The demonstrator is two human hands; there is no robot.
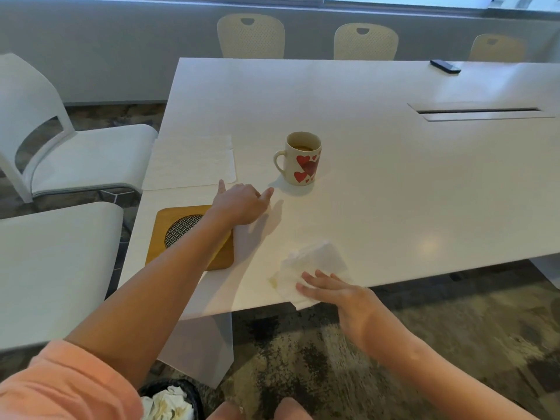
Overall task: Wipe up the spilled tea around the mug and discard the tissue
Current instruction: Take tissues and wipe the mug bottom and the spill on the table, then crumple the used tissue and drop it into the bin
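Note:
A cream mug (303, 159) with red hearts stands upright on the white table (394, 183), tea inside it. My left hand (241, 204) hovers just left of and below the mug, empty, fingers loosely curled with one pointing toward it. A crumpled white tissue (312, 265), stained yellowish at its left edge, lies near the table's front edge. My right hand (336, 294) lies flat with fingers spread on the tissue's near corner. A black bin (169, 398) with used tissues sits on the floor at the bottom left.
A wooden trivet with a metal mesh centre (181, 234) lies under my left forearm. Flat white paper napkins (191, 162) rest at the table's left edge. White chairs (60, 147) stand to the left, beige chairs (251, 34) behind. A dark remote (445, 66) lies far right.

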